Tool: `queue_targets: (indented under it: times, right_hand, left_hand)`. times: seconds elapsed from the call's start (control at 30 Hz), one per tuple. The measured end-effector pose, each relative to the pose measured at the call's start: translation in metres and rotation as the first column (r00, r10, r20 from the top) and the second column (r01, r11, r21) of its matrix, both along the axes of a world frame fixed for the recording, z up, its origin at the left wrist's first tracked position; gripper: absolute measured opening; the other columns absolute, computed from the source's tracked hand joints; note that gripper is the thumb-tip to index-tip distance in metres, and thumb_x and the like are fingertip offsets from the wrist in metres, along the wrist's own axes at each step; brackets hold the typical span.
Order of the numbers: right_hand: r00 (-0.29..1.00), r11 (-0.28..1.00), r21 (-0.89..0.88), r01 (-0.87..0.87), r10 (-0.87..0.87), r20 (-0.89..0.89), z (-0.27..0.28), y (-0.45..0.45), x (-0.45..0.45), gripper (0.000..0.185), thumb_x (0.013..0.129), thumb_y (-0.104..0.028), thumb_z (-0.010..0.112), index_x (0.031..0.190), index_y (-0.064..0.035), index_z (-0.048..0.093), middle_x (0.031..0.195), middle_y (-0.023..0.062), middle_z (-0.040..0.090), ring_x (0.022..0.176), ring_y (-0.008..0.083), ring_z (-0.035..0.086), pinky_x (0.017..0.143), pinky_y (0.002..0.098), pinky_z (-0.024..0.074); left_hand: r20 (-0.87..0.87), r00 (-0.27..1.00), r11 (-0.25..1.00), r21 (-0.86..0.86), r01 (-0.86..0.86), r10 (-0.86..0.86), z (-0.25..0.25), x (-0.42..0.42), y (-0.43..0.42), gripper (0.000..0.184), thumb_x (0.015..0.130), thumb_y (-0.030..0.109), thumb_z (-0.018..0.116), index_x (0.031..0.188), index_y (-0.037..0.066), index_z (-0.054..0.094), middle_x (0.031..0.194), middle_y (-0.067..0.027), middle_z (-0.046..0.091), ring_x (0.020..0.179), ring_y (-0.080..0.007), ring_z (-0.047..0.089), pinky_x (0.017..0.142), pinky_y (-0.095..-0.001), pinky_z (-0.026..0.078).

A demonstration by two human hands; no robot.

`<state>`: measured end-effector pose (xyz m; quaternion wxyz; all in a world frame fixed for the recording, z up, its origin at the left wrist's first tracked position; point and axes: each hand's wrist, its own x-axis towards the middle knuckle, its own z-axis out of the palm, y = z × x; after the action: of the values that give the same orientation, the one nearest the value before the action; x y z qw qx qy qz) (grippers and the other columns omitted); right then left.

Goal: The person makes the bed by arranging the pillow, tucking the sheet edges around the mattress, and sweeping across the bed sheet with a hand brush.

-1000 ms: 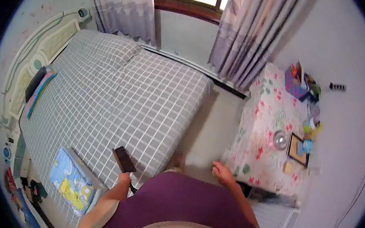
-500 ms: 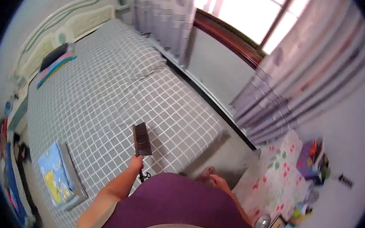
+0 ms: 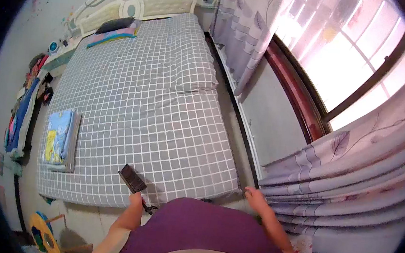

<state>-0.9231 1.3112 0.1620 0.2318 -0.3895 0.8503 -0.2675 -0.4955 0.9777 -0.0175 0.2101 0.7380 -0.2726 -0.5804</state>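
Note:
My left hand (image 3: 136, 199) is closed around the handle of a bed brush (image 3: 132, 178). Its dark brown bristle head is over the near edge of the bed's grey checked sheet (image 3: 173, 138); whether the bristles touch the cloth I cannot tell. My right hand (image 3: 255, 197) hangs beside the bed's near right corner, its fingers loosely extended with nothing in them. A folded blue and yellow blanket (image 3: 59, 139) lies on the left side of the bed.
Pillows (image 3: 115, 30) lie by the white headboard (image 3: 166, 7). On the right are a window (image 3: 346, 57) and a long patterned curtain (image 3: 345, 180). A yellow round-topped item (image 3: 44, 233) stands at lower left, with piled clothes (image 3: 25, 108) along the left wall.
My view has turned right and shows more of the window. The brush has swung to point up and left, nearer the bed's front edge. My right hand has moved outward from my body.

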Motion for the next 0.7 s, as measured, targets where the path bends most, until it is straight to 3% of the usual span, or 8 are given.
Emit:
queue_targets:
  times: [0.1, 0.23, 0.27, 0.37, 0.47, 0.57, 0.6, 0.7]
  right_hand:
    - [1.0, 0.998, -0.054, 0.015, -0.015, -0.013, 0.006, -0.019, -0.042, 0.03, 0.083, -0.015, 0.048, 0.108, -0.0015, 0.054, 0.086, 0.019, 0.059, 0.074, 0.0305, 0.057, 0.068, 0.0359, 0.0451]
    - [0.999, 0.992, -0.121, -0.037, 0.037, -0.002, -0.016, -0.048, -0.035, 0.029, 0.082, -0.013, 0.047, 0.107, -0.0015, 0.054, 0.09, 0.0202, 0.059, 0.083, 0.0321, 0.057, 0.074, 0.0365, 0.0446]
    - [0.994, 0.991, -0.085, -0.105, 0.107, 0.021, -0.014, -0.055, -0.03, 0.029, 0.082, -0.013, 0.047, 0.108, -0.0017, 0.054, 0.092, 0.0202, 0.059, 0.084, 0.0327, 0.057, 0.075, 0.0366, 0.0445]
    - [0.933, 0.936, 0.056, -0.348, 0.34, 0.117, 0.003, -0.056, -0.018, 0.03, 0.082, -0.015, 0.047, 0.109, -0.0025, 0.054, 0.096, 0.02, 0.059, 0.089, 0.0345, 0.056, 0.077, 0.0369, 0.0443]
    - [0.955, 0.947, -0.12, -0.297, 0.291, -0.063, -0.032, -0.033, -0.063, 0.029, 0.083, -0.015, 0.047, 0.107, -0.0023, 0.055, 0.096, 0.02, 0.059, 0.087, 0.0357, 0.056, 0.076, 0.0372, 0.0449]
    - [0.994, 0.99, -0.086, -0.111, 0.111, -0.005, -0.006, -0.038, -0.119, 0.028, 0.083, -0.016, 0.048, 0.106, -0.0009, 0.055, 0.089, 0.0175, 0.062, 0.078, 0.0296, 0.059, 0.071, 0.0349, 0.0465]
    - [0.989, 0.996, -0.07, -0.051, 0.06, 0.132, -0.023, -0.039, -0.145, 0.029, 0.083, -0.016, 0.049, 0.106, 0.0, 0.055, 0.079, 0.0128, 0.062, 0.069, 0.0197, 0.059, 0.065, 0.0313, 0.0469]
    - [0.967, 0.962, -0.178, -0.206, 0.228, 0.113, -0.014, -0.055, -0.204, 0.028, 0.083, -0.015, 0.05, 0.106, -0.0003, 0.055, 0.071, 0.0089, 0.058, 0.064, 0.0127, 0.054, 0.061, 0.0285, 0.0458]
  left_hand:
    - [-0.068, 0.997, 0.999, 0.002, -0.034, 0.034, 0.011, -0.019, 0.029, 0.018, 0.075, 0.015, 0.052, 0.073, -0.002, 0.048, 0.054, -0.0124, 0.046, 0.041, -0.0254, 0.047, 0.038, -0.0391, 0.039]
    - [-0.04, 0.988, 0.989, -0.02, 0.149, -0.149, 0.062, -0.048, 0.047, 0.02, 0.077, 0.017, 0.052, 0.067, 0.001, 0.047, 0.05, -0.0103, 0.045, 0.039, -0.0237, 0.046, 0.037, -0.0374, 0.038]
    - [-0.029, 0.984, 0.984, -0.036, 0.173, -0.174, 0.061, -0.058, 0.048, 0.021, 0.078, 0.017, 0.053, 0.066, 0.001, 0.046, 0.049, -0.0096, 0.044, 0.038, -0.0232, 0.046, 0.036, -0.0364, 0.037]
    - [-0.047, 0.995, 0.995, 0.023, 0.093, -0.092, -0.014, -0.047, 0.037, 0.018, 0.077, 0.015, 0.052, 0.07, 0.0, 0.045, 0.048, -0.0093, 0.043, 0.037, -0.0227, 0.045, 0.035, -0.0366, 0.036]
    - [-0.056, 0.998, 0.998, -0.06, 0.003, -0.007, 0.009, -0.076, 0.035, 0.014, 0.076, 0.012, 0.051, 0.072, 0.0, 0.044, 0.048, -0.0082, 0.041, 0.036, -0.0216, 0.044, 0.033, -0.0354, 0.035]
    - [-0.057, 0.995, 0.992, -0.083, -0.091, 0.087, 0.01, -0.104, 0.042, 0.014, 0.076, 0.011, 0.052, 0.074, 0.0, 0.044, 0.05, -0.0076, 0.041, 0.036, -0.0202, 0.043, 0.032, -0.0337, 0.037]
    - [-0.057, 0.994, 0.988, -0.12, -0.095, 0.088, 0.011, -0.115, 0.049, 0.014, 0.076, 0.012, 0.052, 0.074, 0.0, 0.044, 0.05, -0.0075, 0.041, 0.036, -0.02, 0.043, 0.032, -0.0336, 0.037]
    - [-0.025, 0.983, 0.969, -0.17, -0.181, 0.179, 0.026, -0.167, 0.089, 0.016, 0.076, 0.014, 0.053, 0.068, 0.002, 0.045, 0.049, -0.0072, 0.042, 0.037, -0.0191, 0.044, 0.033, -0.0331, 0.038]
